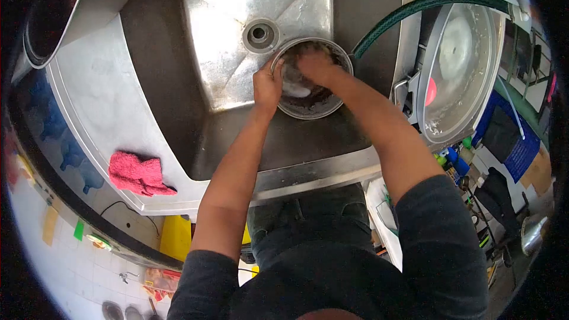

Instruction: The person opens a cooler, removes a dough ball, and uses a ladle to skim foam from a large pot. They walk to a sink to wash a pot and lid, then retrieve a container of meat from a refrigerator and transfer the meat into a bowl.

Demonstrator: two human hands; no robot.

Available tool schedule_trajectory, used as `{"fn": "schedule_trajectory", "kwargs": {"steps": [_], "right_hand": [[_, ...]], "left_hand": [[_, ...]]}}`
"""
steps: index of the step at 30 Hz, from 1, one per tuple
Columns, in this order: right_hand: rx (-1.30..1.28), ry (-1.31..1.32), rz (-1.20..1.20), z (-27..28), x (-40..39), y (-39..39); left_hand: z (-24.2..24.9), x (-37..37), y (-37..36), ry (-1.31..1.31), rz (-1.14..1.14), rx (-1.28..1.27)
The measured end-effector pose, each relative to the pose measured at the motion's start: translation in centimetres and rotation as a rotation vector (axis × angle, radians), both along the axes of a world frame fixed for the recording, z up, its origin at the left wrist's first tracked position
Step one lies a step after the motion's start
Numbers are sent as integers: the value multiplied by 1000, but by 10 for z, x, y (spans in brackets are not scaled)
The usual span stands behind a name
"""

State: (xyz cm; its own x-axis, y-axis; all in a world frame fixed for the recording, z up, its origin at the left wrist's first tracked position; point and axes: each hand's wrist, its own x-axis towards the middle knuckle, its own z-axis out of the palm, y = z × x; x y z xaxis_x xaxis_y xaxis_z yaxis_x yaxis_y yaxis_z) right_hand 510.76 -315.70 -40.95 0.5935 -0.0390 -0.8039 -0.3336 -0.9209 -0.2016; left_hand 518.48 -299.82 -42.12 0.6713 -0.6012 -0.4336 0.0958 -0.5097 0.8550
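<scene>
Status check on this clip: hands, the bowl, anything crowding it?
Left hand gripping the metal bowl by its rim. Right hand inside it, against the soiled wall. Bowl sits in the sink beside the drain; green hose close by, not touching.

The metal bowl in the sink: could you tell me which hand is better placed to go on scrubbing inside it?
Probably the right hand: it reaches inside the metal bowl, while the left hand grips the rim and steadies it in the sink.
</scene>
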Motion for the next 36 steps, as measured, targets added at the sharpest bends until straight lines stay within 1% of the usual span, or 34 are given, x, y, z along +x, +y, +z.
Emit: {"fn": "schedule_trajectory", "kwargs": {"steps": [2, 4, 6, 7, 9, 11, 12, 14, 15, 16, 17, 18, 20, 22, 23, 24, 26, 27, 29, 30, 32, 35, 36], "right_hand": [[19, 134, 20, -18, -31, -10], [-14, 170, 41, -20, -57, -2], [-40, 219, 84, -10, -75, 30], [-16, 299, 110, -12, -74, 52], [50, 174, -269, 0, -69, 89], [214, -31, -561, -25, -56, 106], [293, -138, -704, -35, -53, 108], [236, -113, -570, -48, -57, 102], [209, -102, -506, -53, -59, 98], [186, -29, -328, -50, -61, 83], [150, 9, -218, -43, -67, 64], [117, 43, -107, -25, -65, 45], [10, 60, 262, 38, -17, -4], [-12, 171, 462, 35, -8, -14], [20, 260, 330, 27, -12, -9], [50, 346, 195, 16, -16, -5], [123, 200, -189, -8, -46, 40], [157, 94, -417, -28, -56, 61], [245, -203, -882, -74, -66, 96], [275, -380, -1137, -90, -60, 103], [330, -492, -1451, -108, -40, 97], [419, -636, -1916, -131, -20, 87], [443, -689, -2073, -132, -19, 85]], "left_hand": [[-7, -3, 2, -32, -5, -19], [-16, 2, 7, -50, -27, -30], [-20, -1, 7, -25, -3, 0], [-18, -3, 7, -27, 5, 32], [-22, -6, 10, -63, -11, 63], [-33, -8, 7, -134, -61, 44], [-33, -8, 4, -139, -28, -16], [-31, -8, 0, -152, 39, -135], [-29, -7, 1, -151, 9, -100], [-27, -6, 3, -148, -23, -64], [-24, -5, 5, -144, -56, -27], [-14, -1, 6, -91, -84, 9], [8, 9, 3, 13, -143, 71], [-7, 4, 3, -46, -125, 28], [-13, 2, 4, -79, -112, 7], [-14, 0, 4, -43, -93, 30], [-12, -4, 4, 23, -62, 73], [-5, -3, 5, 80, -69, 97], [9, 2, 1, 192, -80, 144], [6, 0, 2, 123, -63, 76], [-5, -3, 0, -16, -25, -65], [5, 7, -5, 88, -63, 48], [-2, 5, -3, 80, -63, 48]]}}
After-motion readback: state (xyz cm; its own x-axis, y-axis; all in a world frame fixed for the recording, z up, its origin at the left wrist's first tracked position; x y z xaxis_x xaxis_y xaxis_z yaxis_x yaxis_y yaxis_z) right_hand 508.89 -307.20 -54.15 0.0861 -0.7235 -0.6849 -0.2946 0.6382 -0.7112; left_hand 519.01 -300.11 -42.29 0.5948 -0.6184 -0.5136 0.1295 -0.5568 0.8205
